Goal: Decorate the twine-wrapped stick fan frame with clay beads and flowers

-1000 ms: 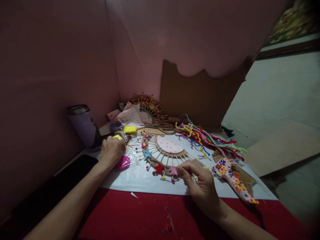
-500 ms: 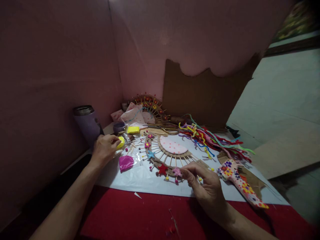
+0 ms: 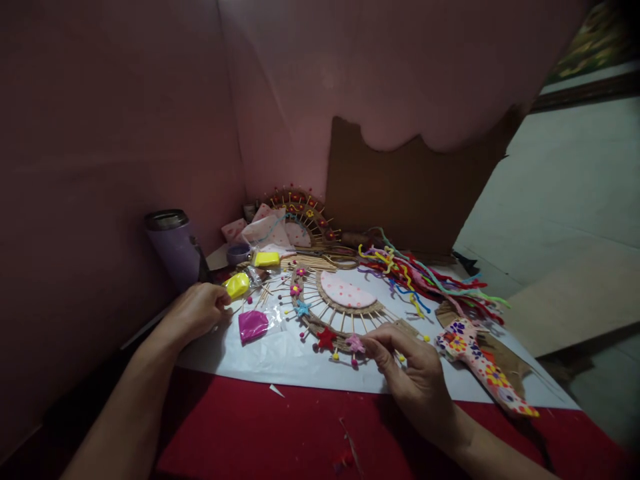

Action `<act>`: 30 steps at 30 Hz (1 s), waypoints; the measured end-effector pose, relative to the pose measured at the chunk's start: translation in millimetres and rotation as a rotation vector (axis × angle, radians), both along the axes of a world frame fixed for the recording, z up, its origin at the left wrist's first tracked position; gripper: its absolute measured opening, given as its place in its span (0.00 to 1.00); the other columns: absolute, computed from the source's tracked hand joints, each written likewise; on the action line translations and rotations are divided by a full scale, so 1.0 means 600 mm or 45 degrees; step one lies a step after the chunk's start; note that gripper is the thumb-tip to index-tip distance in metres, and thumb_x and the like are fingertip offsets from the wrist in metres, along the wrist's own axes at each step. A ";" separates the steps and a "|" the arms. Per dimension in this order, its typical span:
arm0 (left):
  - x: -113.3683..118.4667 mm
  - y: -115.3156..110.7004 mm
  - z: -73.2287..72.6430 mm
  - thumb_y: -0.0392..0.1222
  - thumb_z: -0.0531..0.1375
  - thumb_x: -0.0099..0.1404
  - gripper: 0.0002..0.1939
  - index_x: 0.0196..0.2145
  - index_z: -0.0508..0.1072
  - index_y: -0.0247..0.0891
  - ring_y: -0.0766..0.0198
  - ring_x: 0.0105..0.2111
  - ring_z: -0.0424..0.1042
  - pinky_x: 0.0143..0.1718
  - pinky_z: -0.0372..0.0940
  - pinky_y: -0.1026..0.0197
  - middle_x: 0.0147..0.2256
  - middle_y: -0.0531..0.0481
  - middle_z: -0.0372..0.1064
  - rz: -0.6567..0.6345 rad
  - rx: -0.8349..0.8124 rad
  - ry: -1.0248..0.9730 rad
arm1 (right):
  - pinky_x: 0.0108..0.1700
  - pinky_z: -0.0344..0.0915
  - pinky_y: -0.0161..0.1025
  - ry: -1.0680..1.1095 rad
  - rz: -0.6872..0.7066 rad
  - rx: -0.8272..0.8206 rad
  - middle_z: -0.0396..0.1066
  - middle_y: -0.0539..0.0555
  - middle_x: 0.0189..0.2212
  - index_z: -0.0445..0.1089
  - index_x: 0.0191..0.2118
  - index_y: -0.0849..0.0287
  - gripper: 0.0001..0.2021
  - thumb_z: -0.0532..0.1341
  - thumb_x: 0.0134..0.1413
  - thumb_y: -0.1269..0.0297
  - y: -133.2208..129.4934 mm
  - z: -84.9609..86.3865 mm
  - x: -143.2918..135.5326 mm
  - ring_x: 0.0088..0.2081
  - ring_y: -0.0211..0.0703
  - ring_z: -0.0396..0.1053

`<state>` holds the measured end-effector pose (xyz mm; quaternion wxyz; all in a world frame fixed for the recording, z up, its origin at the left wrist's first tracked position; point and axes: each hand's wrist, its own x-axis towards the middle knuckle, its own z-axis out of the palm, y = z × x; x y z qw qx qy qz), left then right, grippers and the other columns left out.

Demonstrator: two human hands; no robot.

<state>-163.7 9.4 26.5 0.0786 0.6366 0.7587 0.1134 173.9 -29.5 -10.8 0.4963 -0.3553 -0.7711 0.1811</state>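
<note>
My right hand [image 3: 413,367] pinches the near edge of a half-round cardboard craft [image 3: 316,323], right by its pink star. The craft has thin sticks running like rays from a dotted pink half-circle [image 3: 347,290] to an outer arc. Along the arc sit a red star [image 3: 327,339], a blue star [image 3: 303,308], flowers and small beads on stick ends. My left hand [image 3: 197,312] is closed, fingers curled, just in front of a yellow clay packet [image 3: 237,286]; what its fingertips hold, if anything, is hidden. A magenta clay packet [image 3: 253,327] lies to the right of it.
A purple tumbler [image 3: 175,250] stands behind my left hand. Colourful pipe cleaners [image 3: 425,280] and a flower-patterned wrapped piece [image 3: 483,367] lie on the right. A second half-round craft [image 3: 313,213] and a large cardboard sheet [image 3: 400,193] stand at the back.
My left hand has drawn back from the yellow clay packet, down and to the left, so more of the packet shows. My right hand stays at the craft's edge.
</note>
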 end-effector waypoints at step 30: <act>0.248 -0.024 -0.019 0.39 0.69 0.48 0.11 0.29 0.75 0.34 0.68 0.24 0.69 0.27 0.61 0.66 0.26 0.49 0.73 -0.475 -0.277 -2.169 | 0.36 0.60 0.38 -0.297 -0.095 0.121 0.69 0.53 0.30 0.68 0.33 0.60 0.02 0.58 0.54 0.72 0.021 0.048 -0.034 0.33 0.41 0.65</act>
